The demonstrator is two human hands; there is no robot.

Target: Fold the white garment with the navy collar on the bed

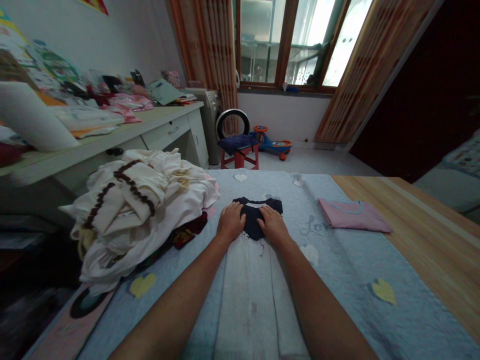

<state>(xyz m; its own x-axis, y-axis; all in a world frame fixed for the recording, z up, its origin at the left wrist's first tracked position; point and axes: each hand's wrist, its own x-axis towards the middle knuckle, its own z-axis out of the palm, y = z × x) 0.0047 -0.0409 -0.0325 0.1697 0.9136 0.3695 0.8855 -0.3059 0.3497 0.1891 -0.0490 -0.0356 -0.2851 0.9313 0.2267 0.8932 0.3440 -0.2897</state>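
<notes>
Navy at its far end, the garment (245, 295) lies lower centre of the frame under my left hand (231, 220) and right hand (275, 226), both spread flat, and could pucker if my palms slid unevenly.

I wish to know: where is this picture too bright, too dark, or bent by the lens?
In the head view: the brown-framed glass window glares, its right pane washed out; the lower left corner is murky; the white cylindrical roll leans, probably from lens distortion; left hand and right hand look fairly clear.
</notes>
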